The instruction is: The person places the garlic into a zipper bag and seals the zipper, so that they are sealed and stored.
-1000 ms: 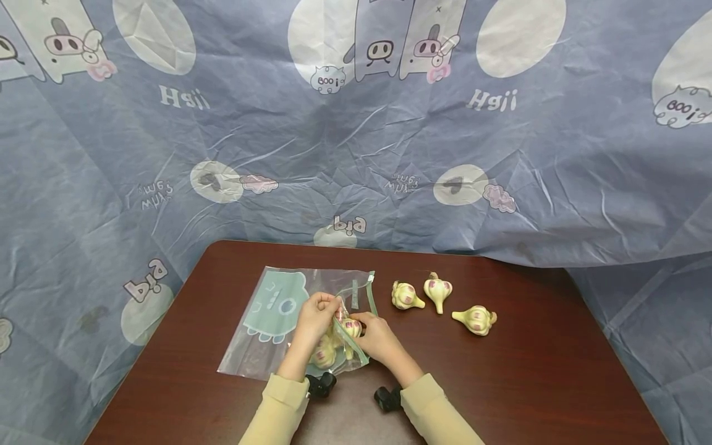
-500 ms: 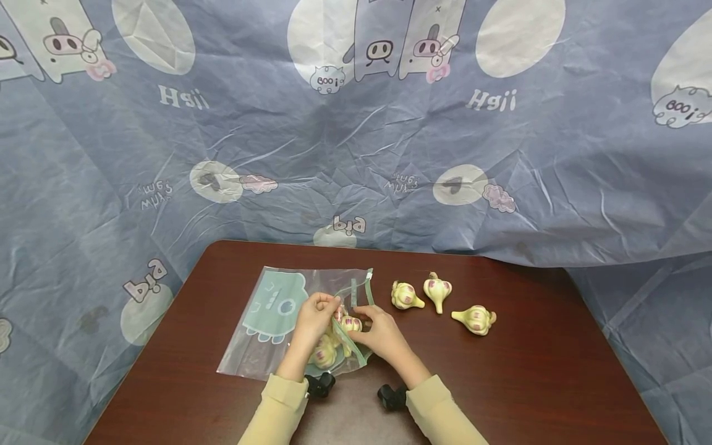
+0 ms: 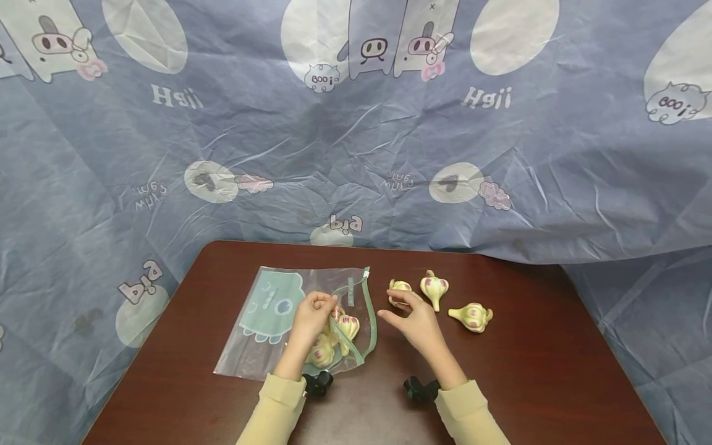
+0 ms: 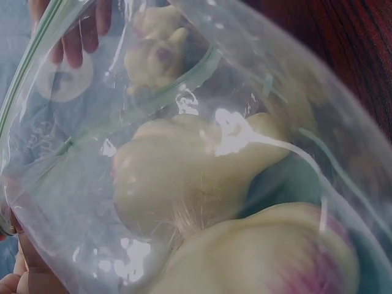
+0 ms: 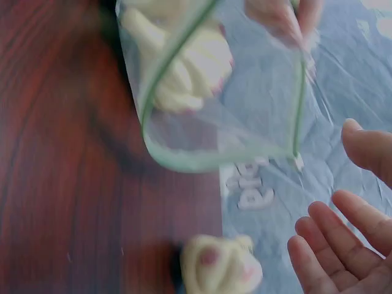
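Observation:
A clear zip bag (image 3: 233,353) with a green rim and a pale green cartoon print lies on the table, its mouth toward the right. My left hand (image 3: 309,320) pinches the upper layer of the bag near the mouth, holding it raised. Several garlic bulbs are inside, including one near the mouth (image 3: 348,326) and one lower down (image 3: 321,353); clear film covers them in the left wrist view. Right of the mouth is my right hand (image 3: 416,320), holding nothing, thumb and fingers apart. It partly hides the nearest loose garlic bulb (image 3: 399,286).
Two more loose garlic bulbs lie on the right of the brown table (image 3: 534,352), one farther back (image 3: 434,288) and one farther right (image 3: 471,317). A blue cartoon-print cloth (image 3: 311,148) hangs behind the table.
My right hand has left the garlic bulb at the bag's mouth and moved right, toward the loose bulbs. My left hand keeps its pinch on the bag, and the mouth now gapes wider.

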